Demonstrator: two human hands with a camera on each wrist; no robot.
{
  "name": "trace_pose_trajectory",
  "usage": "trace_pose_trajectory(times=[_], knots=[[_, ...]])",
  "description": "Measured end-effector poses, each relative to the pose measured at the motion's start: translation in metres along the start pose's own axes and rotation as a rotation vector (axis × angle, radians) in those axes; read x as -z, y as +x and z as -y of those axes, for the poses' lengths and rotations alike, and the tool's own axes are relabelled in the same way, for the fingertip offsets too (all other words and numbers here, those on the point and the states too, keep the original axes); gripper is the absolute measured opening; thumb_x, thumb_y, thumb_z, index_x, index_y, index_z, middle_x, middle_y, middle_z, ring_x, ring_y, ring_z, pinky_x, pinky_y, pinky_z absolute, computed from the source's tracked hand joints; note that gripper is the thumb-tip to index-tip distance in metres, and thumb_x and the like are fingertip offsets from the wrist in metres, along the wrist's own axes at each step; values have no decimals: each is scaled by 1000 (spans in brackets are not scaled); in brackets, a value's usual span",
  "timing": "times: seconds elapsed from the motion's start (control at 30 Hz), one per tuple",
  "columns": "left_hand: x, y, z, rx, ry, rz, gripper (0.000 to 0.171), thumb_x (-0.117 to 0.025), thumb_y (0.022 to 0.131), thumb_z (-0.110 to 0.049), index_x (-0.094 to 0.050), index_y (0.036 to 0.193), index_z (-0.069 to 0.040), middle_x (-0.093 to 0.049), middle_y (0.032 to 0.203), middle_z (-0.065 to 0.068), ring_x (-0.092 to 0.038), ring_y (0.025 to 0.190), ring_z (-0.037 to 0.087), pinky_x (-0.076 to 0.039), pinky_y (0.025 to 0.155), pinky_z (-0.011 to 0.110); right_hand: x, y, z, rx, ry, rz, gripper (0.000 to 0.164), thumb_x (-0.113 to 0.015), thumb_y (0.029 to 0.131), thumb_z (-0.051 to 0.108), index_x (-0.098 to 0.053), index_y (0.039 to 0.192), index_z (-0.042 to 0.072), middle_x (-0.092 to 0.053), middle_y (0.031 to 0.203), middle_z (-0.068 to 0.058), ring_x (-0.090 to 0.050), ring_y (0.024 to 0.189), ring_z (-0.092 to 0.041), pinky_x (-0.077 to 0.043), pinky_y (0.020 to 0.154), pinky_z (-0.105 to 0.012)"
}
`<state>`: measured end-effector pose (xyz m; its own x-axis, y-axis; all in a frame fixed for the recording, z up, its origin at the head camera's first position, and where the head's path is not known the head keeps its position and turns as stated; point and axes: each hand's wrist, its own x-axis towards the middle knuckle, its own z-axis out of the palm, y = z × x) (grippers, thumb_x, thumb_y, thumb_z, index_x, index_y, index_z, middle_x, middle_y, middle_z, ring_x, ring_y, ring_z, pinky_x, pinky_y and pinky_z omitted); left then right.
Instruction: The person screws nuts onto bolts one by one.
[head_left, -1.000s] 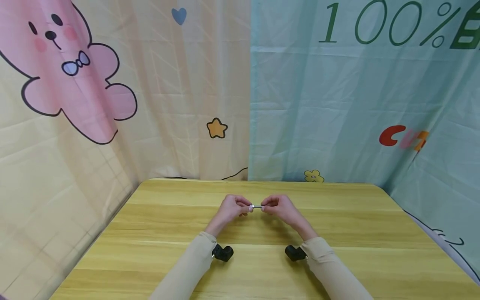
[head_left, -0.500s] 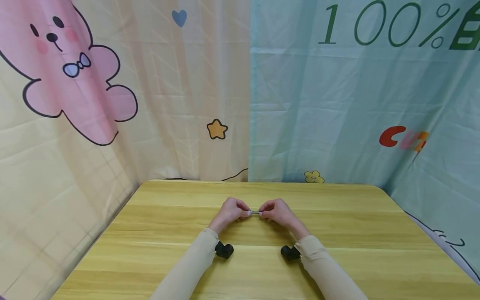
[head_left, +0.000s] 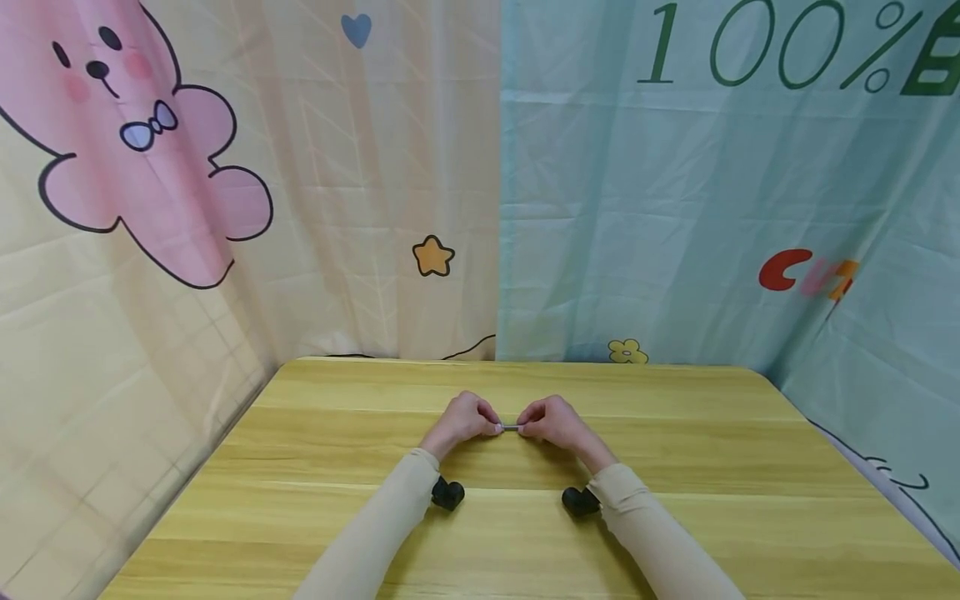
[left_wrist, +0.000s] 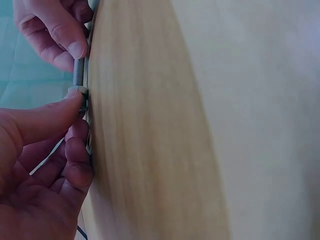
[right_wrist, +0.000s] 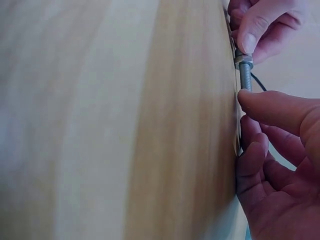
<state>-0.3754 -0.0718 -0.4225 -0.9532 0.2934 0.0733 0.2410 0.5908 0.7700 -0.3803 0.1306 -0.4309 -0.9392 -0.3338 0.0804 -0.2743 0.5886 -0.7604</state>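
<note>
Between the two hands a metal bolt [head_left: 512, 427] lies level above the table. In the left wrist view its threaded shank [left_wrist: 78, 72] shows, with a hex nut [left_wrist: 78, 90] around it. My left hand [head_left: 467, 418] pinches the nut end between thumb and fingers, covering part of the nut [right_wrist: 243, 60]. My right hand [head_left: 553, 422] pinches the shank's other end with thumb and fingertips. The right fingers hide that end of the bolt, and whether a head lies under the left fingers is hard to tell.
The wooden table [head_left: 360, 400] spreads beneath both hands. Printed curtains [head_left: 645, 208] hang behind it and along the sides. A black wrist-worn device [head_left: 447, 494] is at the left sleeve, and another black device [head_left: 581, 502] at the right one.
Over the last second both hands have come slightly nearer the person, and the right hand has shifted a little left. The pinch on both ends stays; since half a second ago little has moved.
</note>
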Motion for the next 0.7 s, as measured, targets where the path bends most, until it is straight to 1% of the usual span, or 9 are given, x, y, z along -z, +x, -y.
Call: trace_pose_trajectory(times=[0.1,0.23,0.4,0.5,0.6,0.7], knots=[[-1,0,1,-9,6,7,5,-80,81,-7,-77,82,-3,-69,79,1,-55,75,14,-45,67,27,0,0,1,-17,-28,-1,4,-78,82,6,-75,84,5,-64,73,1,-49,64,-13,-40,59,-27],[-3,0,3,0,-8,22,5,-80,81,-8,-77,82,-4,-69,77,-1,-54,74,14,-44,67,27,-1,-2,2,-41,-57,-6,5,-79,82,6,-74,83,6,-64,72,2,-50,65,-14,-41,60,-27],[-4,-1,3,-6,-30,28,5,-80,81,-7,-76,82,-3,-68,76,0,-53,71,13,-43,64,26,-1,-4,3,-64,-48,-7,5,-79,82,6,-75,83,6,-64,72,2,-50,65,-14,-41,60,-27],[-2,-3,2,-15,-45,24,7,-80,79,-6,-76,83,-2,-68,76,1,-53,69,13,-43,62,25,-1,-3,3,-52,-46,-6,5,-79,82,6,-75,84,6,-65,73,2,-51,65,-14,-42,60,-27],[0,-3,2,-10,-75,17,10,-81,78,-5,-75,86,-1,-68,77,1,-54,68,12,-44,61,25,1,-2,3,-42,-25,-2,5,-79,82,6,-75,86,5,-66,75,1,-52,67,-14,-43,62,-27],[1,-3,3,10,-137,2,17,-79,79,-5,-74,93,2,-67,77,2,-55,67,13,-45,60,25,4,-5,5,-34,8,-10,10,-78,83,8,-75,91,3,-67,80,0,-53,70,-14,-45,64,-28]])
